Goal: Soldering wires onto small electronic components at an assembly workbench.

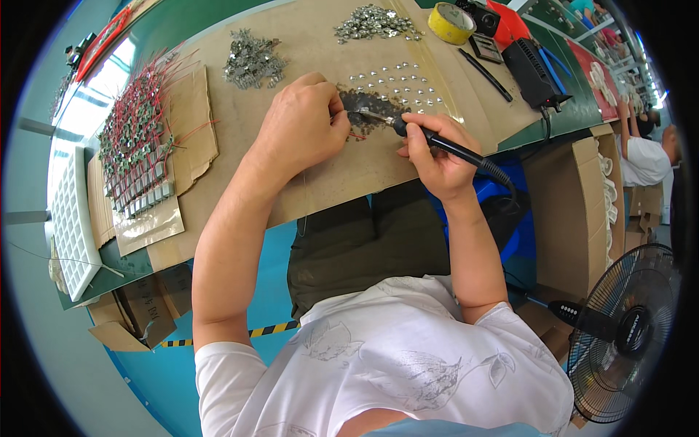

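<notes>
My right hand [443, 156] is closed round the black handle of a soldering iron [460, 151]. The iron's metal tip points left over a dark, scorched patch [377, 105] on the brown work surface. Across from it, my left hand [309, 120] has thumb and fingers pinched together near the tip; what they hold is hidden. A bit of red wire [357, 136] shows just right of those fingers, and a thin strand hangs below the hand. Beyond the scorched patch, small shiny metal pieces [397, 79] lie spaced out in rows.
Heaps of small metal parts [253, 60] and shiny pieces [377, 23] lie farther back. Red-wired circuit boards [135, 138] crowd the left, beside a white grid tray [73, 218]. Yellow tape [451, 23] and a black box [535, 69] stand back right. A cardboard box [561, 211] and fan [622, 335] are at right.
</notes>
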The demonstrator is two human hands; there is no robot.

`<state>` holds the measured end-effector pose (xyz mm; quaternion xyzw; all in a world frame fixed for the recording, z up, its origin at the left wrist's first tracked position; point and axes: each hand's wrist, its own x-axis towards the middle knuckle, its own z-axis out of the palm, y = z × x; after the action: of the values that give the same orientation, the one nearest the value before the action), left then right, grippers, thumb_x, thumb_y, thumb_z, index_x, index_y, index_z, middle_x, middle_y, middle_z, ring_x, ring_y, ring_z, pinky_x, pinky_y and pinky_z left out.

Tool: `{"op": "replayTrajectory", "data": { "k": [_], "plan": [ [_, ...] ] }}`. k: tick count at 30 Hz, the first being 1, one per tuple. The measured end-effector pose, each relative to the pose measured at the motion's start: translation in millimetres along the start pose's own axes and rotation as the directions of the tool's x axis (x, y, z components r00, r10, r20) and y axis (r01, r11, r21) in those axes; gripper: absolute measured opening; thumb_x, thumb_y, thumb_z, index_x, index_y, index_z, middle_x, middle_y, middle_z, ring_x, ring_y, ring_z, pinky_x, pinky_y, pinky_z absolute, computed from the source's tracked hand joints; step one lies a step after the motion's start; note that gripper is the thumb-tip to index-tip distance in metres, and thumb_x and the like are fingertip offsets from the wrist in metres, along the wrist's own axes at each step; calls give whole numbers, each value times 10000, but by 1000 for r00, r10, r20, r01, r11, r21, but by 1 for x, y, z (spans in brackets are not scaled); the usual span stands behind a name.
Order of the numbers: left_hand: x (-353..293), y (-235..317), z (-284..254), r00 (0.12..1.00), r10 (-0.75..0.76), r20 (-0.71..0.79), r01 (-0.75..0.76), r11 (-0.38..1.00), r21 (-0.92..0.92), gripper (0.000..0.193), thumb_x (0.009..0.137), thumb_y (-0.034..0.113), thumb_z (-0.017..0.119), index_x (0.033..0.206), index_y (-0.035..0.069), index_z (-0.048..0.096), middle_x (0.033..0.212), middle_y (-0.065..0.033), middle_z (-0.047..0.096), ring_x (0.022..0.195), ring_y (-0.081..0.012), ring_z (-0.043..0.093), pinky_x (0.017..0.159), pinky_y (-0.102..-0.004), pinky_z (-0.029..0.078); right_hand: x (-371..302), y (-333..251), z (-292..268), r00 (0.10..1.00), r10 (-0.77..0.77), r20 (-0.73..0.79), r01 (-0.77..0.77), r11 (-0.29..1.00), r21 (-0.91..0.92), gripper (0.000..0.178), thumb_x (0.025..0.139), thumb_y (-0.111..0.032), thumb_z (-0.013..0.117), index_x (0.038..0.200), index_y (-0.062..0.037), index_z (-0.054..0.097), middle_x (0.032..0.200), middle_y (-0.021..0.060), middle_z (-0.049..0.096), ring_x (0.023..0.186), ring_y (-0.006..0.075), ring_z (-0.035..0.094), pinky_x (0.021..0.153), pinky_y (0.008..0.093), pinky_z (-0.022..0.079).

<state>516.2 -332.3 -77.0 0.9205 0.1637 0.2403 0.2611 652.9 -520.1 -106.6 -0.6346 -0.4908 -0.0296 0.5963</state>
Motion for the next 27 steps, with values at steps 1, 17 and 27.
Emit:
{"op": "replayTrajectory", "data": {
  "k": [1, 17, 27],
  "plan": [
    [0, 0, 0, 1000, -1, 3, 1, 1000, 0, 108, 775, 77, 723, 785, -23, 683, 839, -142, 657, 747, -294, 670, 700, -388, 544, 0, 1, 0, 1000, -20, 0, 20, 1000, 7, 106, 867, 14, 739, 971, -3, 743, 691, 43, 626, 576, 108, 556, 523, 244, 418],
    [-1, 0, 3, 1000, -4, 18, 3, 999, 32, 106, 793, 95, 741, 807, -4, 704, 855, -134, 658, 765, -294, 668, 718, -395, 544, 0, -1, -1, 999, -34, 4, 34, 999, -16, 115, 853, 24, 741, 964, -7, 743, 664, 48, 614, 568, 126, 562, 519, 253, 418],
    [-2, -1, 1, 1000, 0, 23, -1, 999, 41, 102, 803, 96, 738, 819, 0, 711, 858, -131, 660, 758, -293, 674, 717, -394, 548, -4, -2, 2, 998, 54, -18, -52, 994, 95, 109, 899, 7, 724, 1003, -7, 751, 729, 37, 653, 591, 94, 629, 522, 224, 463]
  ]
}}
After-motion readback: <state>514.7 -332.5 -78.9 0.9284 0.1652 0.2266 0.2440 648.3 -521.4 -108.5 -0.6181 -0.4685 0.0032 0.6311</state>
